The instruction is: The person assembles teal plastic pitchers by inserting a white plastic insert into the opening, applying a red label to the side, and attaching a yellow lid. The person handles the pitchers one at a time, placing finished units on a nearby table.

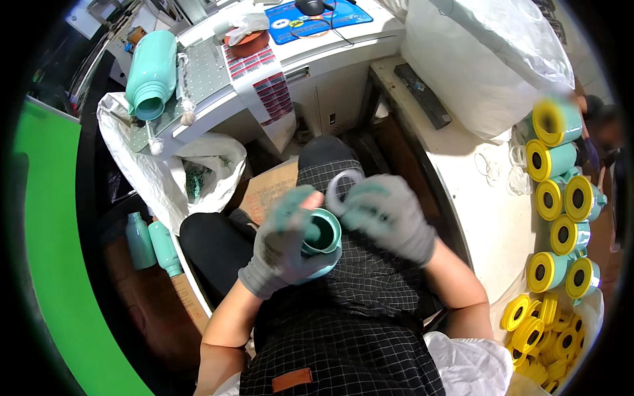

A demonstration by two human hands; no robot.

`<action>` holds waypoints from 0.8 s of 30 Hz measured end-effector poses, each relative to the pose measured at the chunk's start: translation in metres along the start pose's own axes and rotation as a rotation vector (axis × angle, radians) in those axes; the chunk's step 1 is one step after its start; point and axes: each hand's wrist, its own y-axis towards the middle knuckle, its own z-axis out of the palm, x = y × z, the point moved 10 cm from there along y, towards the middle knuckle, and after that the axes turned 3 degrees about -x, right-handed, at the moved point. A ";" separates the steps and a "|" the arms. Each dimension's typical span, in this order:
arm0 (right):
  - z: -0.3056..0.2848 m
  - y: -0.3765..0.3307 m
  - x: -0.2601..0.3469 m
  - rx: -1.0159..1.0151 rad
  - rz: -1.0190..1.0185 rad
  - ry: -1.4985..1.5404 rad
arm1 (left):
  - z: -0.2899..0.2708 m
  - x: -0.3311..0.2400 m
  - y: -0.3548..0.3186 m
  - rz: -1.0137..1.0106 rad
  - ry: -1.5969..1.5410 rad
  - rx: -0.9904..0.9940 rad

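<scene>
My left hand (285, 239), in a grey glove with green fingertips, is wrapped round a teal bottle-like container (322, 267) above my lap. Its round open mouth faces up, and the thumb lies close to the rim. Just to the right, my right hand (384, 210), gloved the same way and smeared by motion, is closed on a whitish ring (338, 188). The ring stands tilted beside the container's mouth, apart from it as far as I can see. Most of the container's lower body is hidden by my left hand and the checked apron (356, 290).
Several teal containers with yellow lids (564, 234) stand at the right, above a bag of loose yellow lids (528, 333). White rings (489, 166) lie on the right bench. A large teal bottle (152, 72) rests on the perforated plate (201, 72). An open white sack (158, 178) sits left.
</scene>
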 end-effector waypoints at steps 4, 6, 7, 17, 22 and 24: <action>0.041 0.000 0.036 0.072 -0.194 -0.073 | -0.007 0.004 -0.008 0.035 0.167 0.103; 0.048 0.001 0.045 0.090 -0.253 -0.035 | -0.010 0.015 -0.016 -0.010 0.118 0.151; 0.053 0.003 0.048 0.131 -0.225 -0.016 | -0.010 0.019 -0.020 -0.037 0.084 0.181; 0.099 -0.009 0.046 0.333 0.004 0.075 | -0.029 0.017 -0.005 0.053 0.294 0.239; 0.104 -0.002 0.059 0.279 -0.067 -0.025 | -0.023 0.021 -0.004 -0.016 0.652 0.430; 0.103 -0.001 0.065 0.279 -0.107 -0.071 | -0.017 0.023 0.004 -0.029 0.696 0.521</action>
